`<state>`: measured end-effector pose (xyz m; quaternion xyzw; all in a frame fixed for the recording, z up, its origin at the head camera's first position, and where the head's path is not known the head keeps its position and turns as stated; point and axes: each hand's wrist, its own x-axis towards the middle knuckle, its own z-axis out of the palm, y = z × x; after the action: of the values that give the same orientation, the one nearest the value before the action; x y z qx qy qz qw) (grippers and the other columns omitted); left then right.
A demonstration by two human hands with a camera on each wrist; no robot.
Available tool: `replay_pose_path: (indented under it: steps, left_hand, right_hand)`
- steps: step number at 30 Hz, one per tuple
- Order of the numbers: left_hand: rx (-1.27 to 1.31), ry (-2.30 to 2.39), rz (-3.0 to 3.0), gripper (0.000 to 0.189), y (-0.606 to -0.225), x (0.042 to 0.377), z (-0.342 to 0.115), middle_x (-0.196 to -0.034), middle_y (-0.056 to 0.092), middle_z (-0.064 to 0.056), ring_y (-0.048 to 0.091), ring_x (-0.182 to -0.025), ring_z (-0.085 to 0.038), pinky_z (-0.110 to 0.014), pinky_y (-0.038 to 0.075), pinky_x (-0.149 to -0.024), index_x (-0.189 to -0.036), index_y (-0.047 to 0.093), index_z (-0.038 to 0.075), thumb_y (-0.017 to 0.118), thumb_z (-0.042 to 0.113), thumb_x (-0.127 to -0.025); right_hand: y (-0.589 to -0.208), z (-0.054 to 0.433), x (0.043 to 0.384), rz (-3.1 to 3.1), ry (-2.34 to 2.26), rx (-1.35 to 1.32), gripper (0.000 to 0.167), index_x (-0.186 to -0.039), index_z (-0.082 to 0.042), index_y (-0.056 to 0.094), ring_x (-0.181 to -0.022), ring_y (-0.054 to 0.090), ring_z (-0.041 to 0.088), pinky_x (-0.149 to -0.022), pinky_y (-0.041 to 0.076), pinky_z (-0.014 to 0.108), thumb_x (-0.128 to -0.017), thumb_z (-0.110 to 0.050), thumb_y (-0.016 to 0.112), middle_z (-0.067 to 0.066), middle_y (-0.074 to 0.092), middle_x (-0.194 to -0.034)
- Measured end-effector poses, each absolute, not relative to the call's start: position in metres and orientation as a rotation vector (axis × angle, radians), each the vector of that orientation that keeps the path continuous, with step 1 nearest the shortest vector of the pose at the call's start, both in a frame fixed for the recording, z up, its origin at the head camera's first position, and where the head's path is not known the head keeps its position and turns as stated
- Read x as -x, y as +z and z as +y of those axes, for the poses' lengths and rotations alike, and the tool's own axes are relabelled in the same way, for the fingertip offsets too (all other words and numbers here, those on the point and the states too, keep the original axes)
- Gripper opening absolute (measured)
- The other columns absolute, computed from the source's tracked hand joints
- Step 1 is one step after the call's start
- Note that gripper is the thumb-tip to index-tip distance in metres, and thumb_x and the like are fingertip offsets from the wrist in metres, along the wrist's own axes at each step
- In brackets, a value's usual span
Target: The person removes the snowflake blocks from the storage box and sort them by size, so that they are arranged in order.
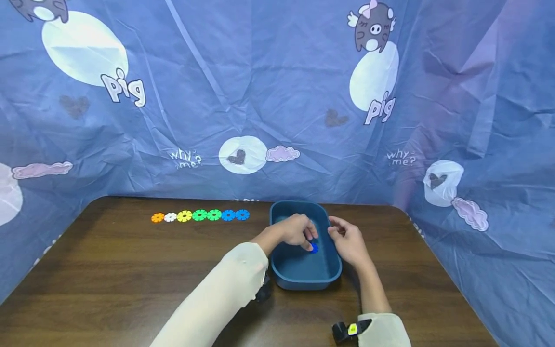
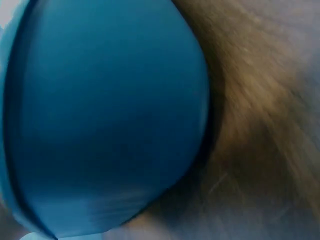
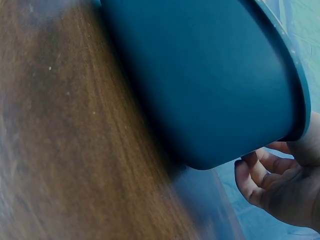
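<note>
A deep dark-teal plastic box [image 1: 305, 281] with rounded corners stands on the table. My left hand [image 1: 296, 230] reaches down inside it with bent fingers, pinching a small blue notched disc [image 1: 314, 247] at the thumb tip. At the box's right side, my right hand [image 1: 350, 243] holds the rim; its curled fingers [image 3: 257, 172] show against the outer wall in the right wrist view. The left wrist view has only the box's outer wall [image 2: 110, 100], with the left hand out of sight.
Left of the box, a row of flower-like notched discs lies near the table's back edge: orange [image 1: 158, 218], white [image 1: 170, 217], yellow [image 1: 184, 216], two green [image 1: 200, 215] and two blue [image 1: 228, 215]. Behind the brown table [image 1: 130, 270] hangs a blue printed cloth [image 1: 277, 106].
</note>
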<state>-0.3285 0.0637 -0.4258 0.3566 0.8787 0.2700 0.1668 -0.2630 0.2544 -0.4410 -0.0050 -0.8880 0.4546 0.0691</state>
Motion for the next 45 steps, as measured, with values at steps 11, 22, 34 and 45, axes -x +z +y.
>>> replay_pose_path:
  steps: [11,22,34,45]
  left_hand:
    - [-0.915,0.8,2.473,0.025,-0.434,0.327,0.075,-0.092,0.07,0.004,0.06,-0.086,-0.006,-0.019,0.051,-0.079,-0.106,0.077,0.011,0.087,0.016,-0.084]
    - [-0.873,0.83,2.471,0.022,-0.438,0.326,0.077,-0.093,0.069,0.003,0.058,-0.084,-0.005,-0.018,0.05,-0.078,-0.099,0.075,0.011,0.088,0.012,-0.082]
    - [-0.98,0.786,2.525,0.016,-0.432,0.324,0.076,-0.089,0.067,0.005,0.06,-0.084,-0.005,-0.018,0.051,-0.077,-0.095,0.073,0.011,0.085,0.009,-0.085]
    - [-0.955,1.077,2.454,0.011,-0.401,0.329,0.044,-0.085,0.07,0.001,0.065,-0.078,-0.011,-0.022,0.055,-0.07,-0.102,0.075,0.004,0.078,0.005,-0.091]
  right_hand:
    - [-0.439,0.255,0.262,-2.658,1.359,-0.029,0.038,-0.14,0.0,0.059,-0.1,0.064,0.028,-0.084,0.053,0.037,-0.105,-0.013,0.057,0.02,0.07,-0.114]
    - [-0.444,0.256,0.264,-2.654,1.366,-0.012,0.037,-0.14,-0.002,0.06,-0.097,0.063,0.026,-0.08,0.053,0.034,-0.105,-0.013,0.057,0.017,0.07,-0.11]
    - [-0.444,0.255,0.265,-2.66,1.348,-0.009,0.036,-0.139,-0.002,0.061,-0.099,0.063,0.026,-0.082,0.052,0.035,-0.105,-0.013,0.057,0.016,0.071,-0.111]
    - [-0.444,0.254,0.265,-2.646,1.36,0.008,0.036,-0.138,-0.002,0.061,-0.095,0.062,0.025,-0.08,0.051,0.034,-0.104,-0.013,0.058,0.015,0.07,-0.108]
